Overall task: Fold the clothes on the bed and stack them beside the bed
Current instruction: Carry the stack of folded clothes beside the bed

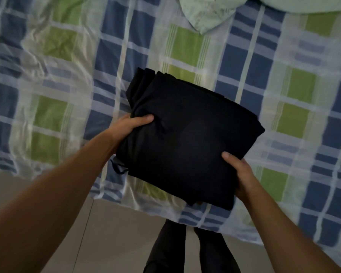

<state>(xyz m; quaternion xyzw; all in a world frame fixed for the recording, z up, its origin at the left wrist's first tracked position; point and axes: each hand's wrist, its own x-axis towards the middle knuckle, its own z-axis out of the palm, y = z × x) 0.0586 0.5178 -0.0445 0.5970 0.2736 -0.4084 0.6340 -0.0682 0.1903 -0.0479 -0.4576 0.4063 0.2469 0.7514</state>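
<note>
1. Your left hand (129,123) grips the left edge of a folded black garment (187,142); the thumb lies on top of the cloth and the other fingers are hidden under it.
2. Your right hand (242,175) holds the near right corner of the same garment in the same way, with the thumb pressed on the top and the fingers below, out of sight.
3. So both hands are closed on the cloth, one at each side, and the bundle is between them.
4. The garment is folded into a thick, almost square packet with several layers that show at its far left corner. A small loop of dark cloth hangs out at the near left side.
5. The packet is over the near edge of the bed, above the checked bedsheet (63,79) with blue, green and white squares. I cannot tell if it rests on the sheet or is lifted a little.
6. At the top of the view, a pale green cloth (207,14) lies crumpled on the bed, well apart from the black packet.
7. Below the bed edge you see the grey tiled floor (114,239) and your legs in dark trousers (167,251).
</note>
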